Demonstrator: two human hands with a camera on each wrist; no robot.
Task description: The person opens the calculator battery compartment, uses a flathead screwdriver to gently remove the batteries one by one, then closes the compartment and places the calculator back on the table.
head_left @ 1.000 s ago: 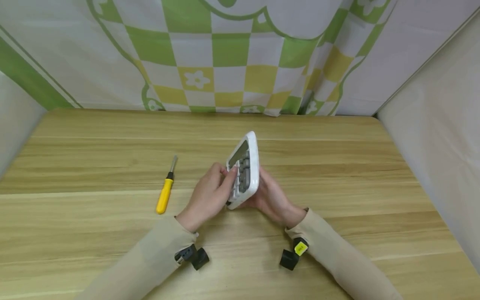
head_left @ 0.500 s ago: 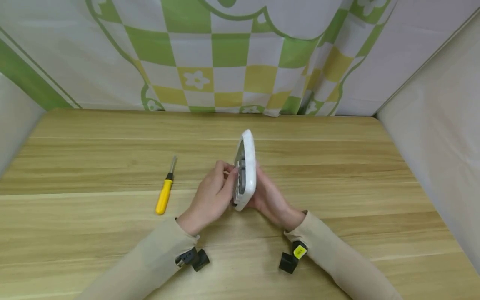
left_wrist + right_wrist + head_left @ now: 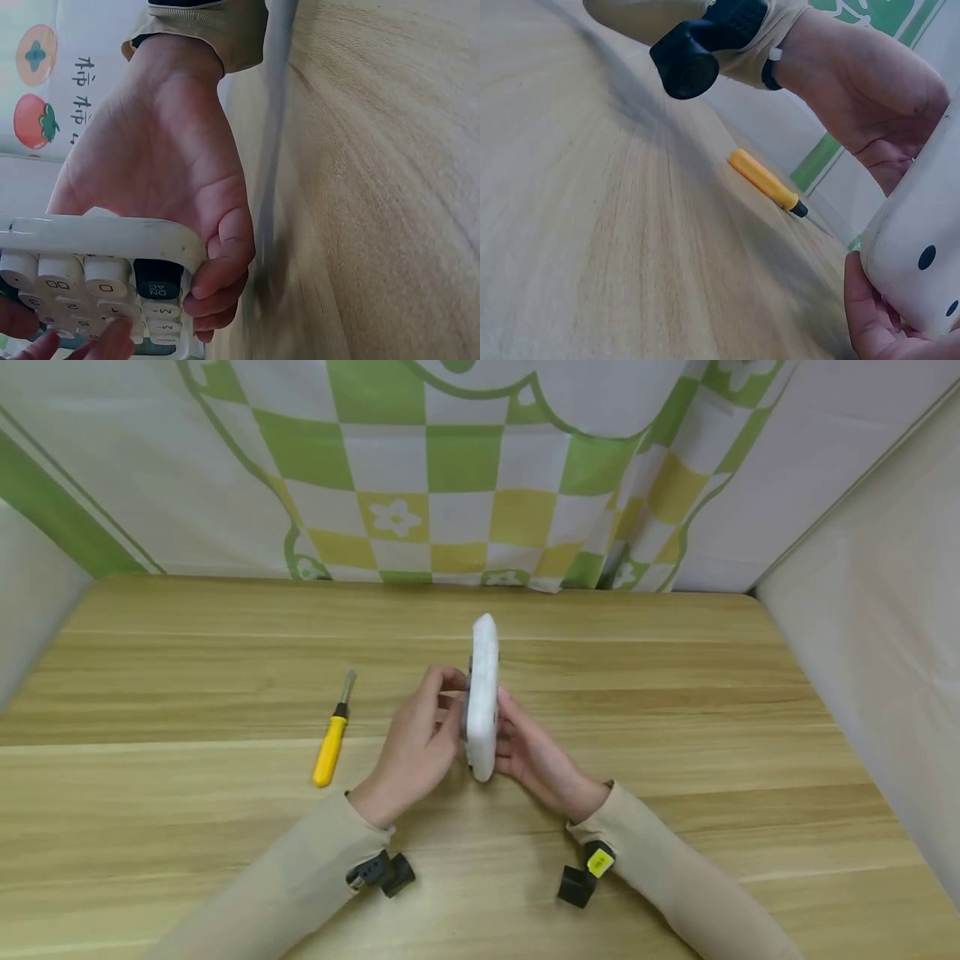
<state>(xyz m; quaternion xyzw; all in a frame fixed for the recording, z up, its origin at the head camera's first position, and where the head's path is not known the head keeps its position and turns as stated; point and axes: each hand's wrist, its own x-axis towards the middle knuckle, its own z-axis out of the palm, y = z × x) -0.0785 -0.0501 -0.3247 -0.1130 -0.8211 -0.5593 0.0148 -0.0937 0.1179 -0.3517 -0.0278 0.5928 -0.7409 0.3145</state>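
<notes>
A white calculator (image 3: 483, 702) stands edge-on between my hands above the table. My left hand (image 3: 411, 752) is on its key side, with bent fingers (image 3: 114, 339) touching the keys in the left wrist view. From the other side my right hand (image 3: 542, 764) holds it, fingers (image 3: 221, 274) curled at the corner beside the dark ON/AC key (image 3: 157, 279). The right wrist view shows its white back with dark round feet (image 3: 927, 257), and the left palm partly hidden behind it.
A screwdriver (image 3: 330, 743) with a yellow handle lies on the wooden table (image 3: 187, 810), left of my left hand. A checked green, yellow and white curtain (image 3: 461, 460) hangs behind the table's far edge. Small black devices (image 3: 577, 885) sit at both cuffs.
The calculator has turned from showing its keys and screen to nearly edge-on in the head view, its top shifting slightly left. Both hands have stayed on it. The screwdriver has not moved.
</notes>
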